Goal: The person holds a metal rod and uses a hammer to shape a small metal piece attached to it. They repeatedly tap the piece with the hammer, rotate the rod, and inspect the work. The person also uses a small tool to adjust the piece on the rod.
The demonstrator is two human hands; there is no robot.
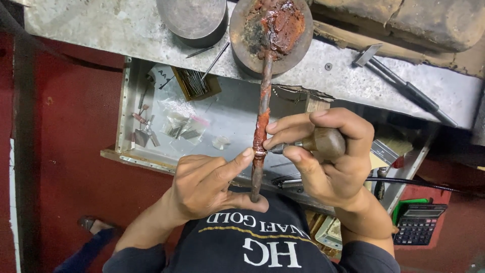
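Observation:
A long wooden stick (262, 96) coated with red-brown wax leans from a round dish (242, 35) on the bench edge down toward my chest. My left hand (212, 184) grips the stick near its lower end, forefinger stretched up to a small metal band (259, 151) on the stick. My right hand (326, 156) holds a graver with a rounded wooden handle (326, 142); its steel tip touches the band from the right.
Below the bench an open metal drawer (124, 146) holds small plastic bags (184, 126), loose tools and a box of thin steel tools (194, 83). A hammer (399, 83) lies on the bench at the right. A calculator (418, 223) sits at lower right. A grey round block (194, 17) stands at the top.

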